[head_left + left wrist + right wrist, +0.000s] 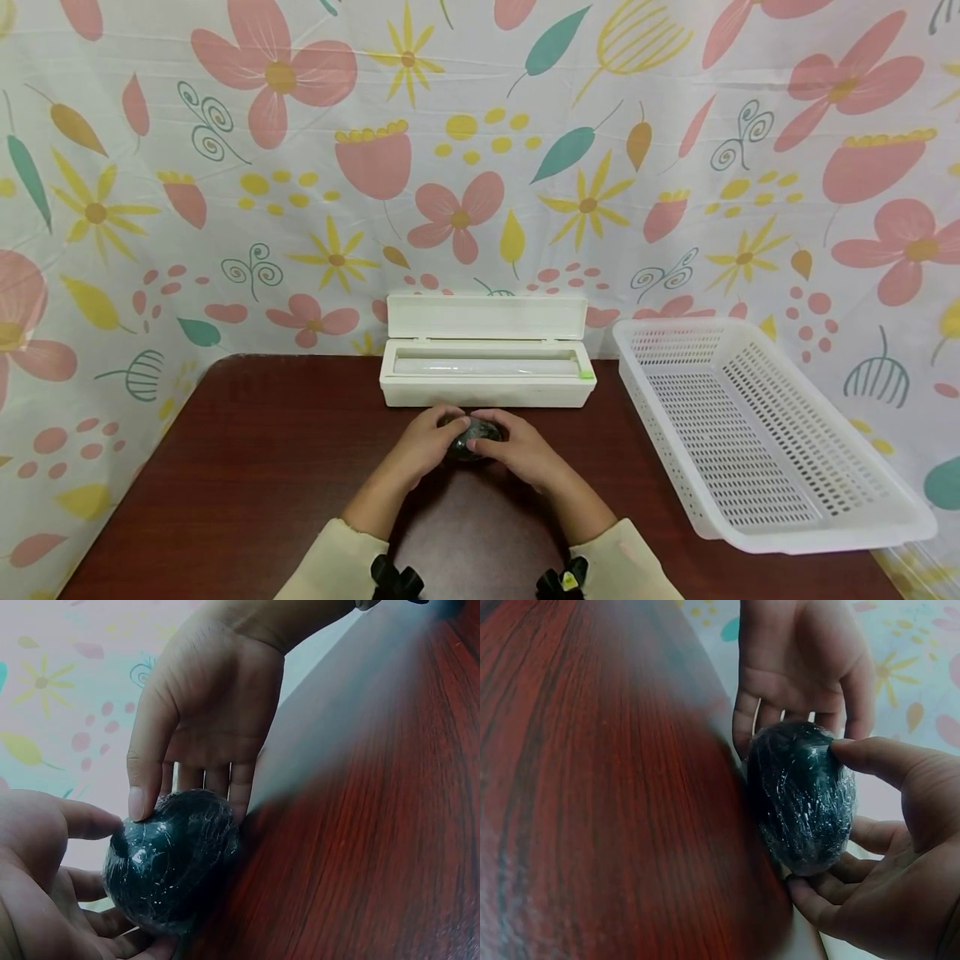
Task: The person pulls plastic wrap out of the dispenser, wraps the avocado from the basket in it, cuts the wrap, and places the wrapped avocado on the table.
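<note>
A dark, rounded object wrapped in clear, wrinkled cling film (480, 433) is held between both hands, close to the table top. My left hand (429, 443) grips its left side, thumb on top and fingers curled around the far side. From the right, my right hand (521, 450) holds it the same way. In the left wrist view the shiny wrapped object (169, 859) shows wrinkled film over its dark surface. The right wrist view shows the wrapped object (802, 799) as an oval; what is inside cannot be told. Just behind the hands stands a white cling film dispenser (487, 392), lid raised.
Clear film lies inside the dispenser, which has a small green piece at its right end. A white perforated plastic basket (667, 450) stands on the right of the dark red wooden table (247, 483). A flower-patterned cloth (465, 108) hangs behind the table.
</note>
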Available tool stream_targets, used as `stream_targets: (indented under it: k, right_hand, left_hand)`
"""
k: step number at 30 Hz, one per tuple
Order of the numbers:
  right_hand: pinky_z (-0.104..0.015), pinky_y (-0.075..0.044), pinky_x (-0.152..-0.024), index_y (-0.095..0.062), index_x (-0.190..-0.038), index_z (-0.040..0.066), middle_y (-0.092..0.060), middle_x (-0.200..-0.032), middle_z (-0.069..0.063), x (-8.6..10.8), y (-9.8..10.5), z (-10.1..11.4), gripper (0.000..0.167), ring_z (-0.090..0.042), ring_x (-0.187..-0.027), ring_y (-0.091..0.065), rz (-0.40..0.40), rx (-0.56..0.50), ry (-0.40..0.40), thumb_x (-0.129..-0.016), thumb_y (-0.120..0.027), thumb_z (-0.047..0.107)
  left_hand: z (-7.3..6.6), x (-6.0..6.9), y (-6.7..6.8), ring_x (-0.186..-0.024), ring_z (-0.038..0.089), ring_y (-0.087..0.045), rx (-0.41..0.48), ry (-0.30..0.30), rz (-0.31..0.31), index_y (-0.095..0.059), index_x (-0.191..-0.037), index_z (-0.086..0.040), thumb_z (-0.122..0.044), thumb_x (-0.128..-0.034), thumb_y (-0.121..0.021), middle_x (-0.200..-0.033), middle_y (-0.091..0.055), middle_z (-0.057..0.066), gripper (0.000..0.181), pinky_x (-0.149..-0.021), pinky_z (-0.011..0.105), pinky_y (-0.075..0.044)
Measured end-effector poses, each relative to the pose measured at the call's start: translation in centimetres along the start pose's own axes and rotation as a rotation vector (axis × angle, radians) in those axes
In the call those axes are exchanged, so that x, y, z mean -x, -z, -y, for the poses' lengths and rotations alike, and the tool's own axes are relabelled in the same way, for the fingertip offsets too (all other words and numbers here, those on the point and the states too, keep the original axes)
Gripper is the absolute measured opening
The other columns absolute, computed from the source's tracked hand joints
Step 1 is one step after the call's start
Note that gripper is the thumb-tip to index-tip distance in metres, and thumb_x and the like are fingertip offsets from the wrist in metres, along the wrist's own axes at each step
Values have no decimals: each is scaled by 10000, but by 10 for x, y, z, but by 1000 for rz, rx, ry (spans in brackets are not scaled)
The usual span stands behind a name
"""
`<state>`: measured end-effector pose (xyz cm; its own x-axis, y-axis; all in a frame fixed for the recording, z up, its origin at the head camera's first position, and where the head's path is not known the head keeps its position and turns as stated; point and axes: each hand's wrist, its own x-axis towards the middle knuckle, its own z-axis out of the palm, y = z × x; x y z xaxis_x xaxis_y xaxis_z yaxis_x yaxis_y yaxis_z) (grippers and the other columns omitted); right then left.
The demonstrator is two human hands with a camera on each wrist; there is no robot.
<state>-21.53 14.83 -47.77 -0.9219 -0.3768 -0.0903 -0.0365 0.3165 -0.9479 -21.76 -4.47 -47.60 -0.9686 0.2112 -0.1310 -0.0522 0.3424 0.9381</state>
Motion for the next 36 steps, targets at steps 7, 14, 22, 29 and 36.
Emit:
stream_targets:
  k: [7,14,22,29,36]
  right_hand:
    - [-265,-508,-884,-581,-1390,72,-617,-1347,-147,-2,2,-3,510,-209,-1142,-598,10,20,5,-934,-719,256]
    - [-264,-519,-867,-568,-1401,89,-612,-1351,-144,-1,2,-5,523,-207,-1133,-613,11,37,-7,-939,-714,283]
    - [-442,-491,-1008,-531,-1448,175,-537,-1468,-98,-1,1,-4,548,-283,-1297,-542,-8,98,-14,-951,-691,342]
    - [-542,-427,-1084,-523,-1457,164,-498,-1514,-100,-1,1,-4,566,-318,-1386,-468,-5,93,-1,-945,-701,326]
    - [-578,-393,-1119,-522,-1455,131,-487,-1517,-116,-1,0,-4,561,-348,-1420,-440,-43,106,33,-952,-698,305]
  left_hand:
    - [1,-1,1,-1099,242,-586,-22,-16,14,-660,-1238,-79,-334,-1011,-585,-1267,-643,114,350,-891,372,-488]
    - [0,-1,1,-1158,279,-576,-27,6,22,-633,-1310,-76,-356,-1011,-583,-1353,-605,140,413,-911,420,-498]
    - [0,0,0,-1384,362,-465,-2,15,21,-565,-1429,-91,-370,-1004,-589,-1517,-498,160,508,-1066,556,-438]
    - [0,-1,0,-1371,360,-473,5,6,17,-563,-1428,-81,-366,-999,-593,-1507,-506,162,515,-1072,553,-431]
    - [-2,-1,2,-1238,324,-552,24,23,13,-548,-1442,-90,-356,-1004,-594,-1449,-552,155,514,-861,483,-535]
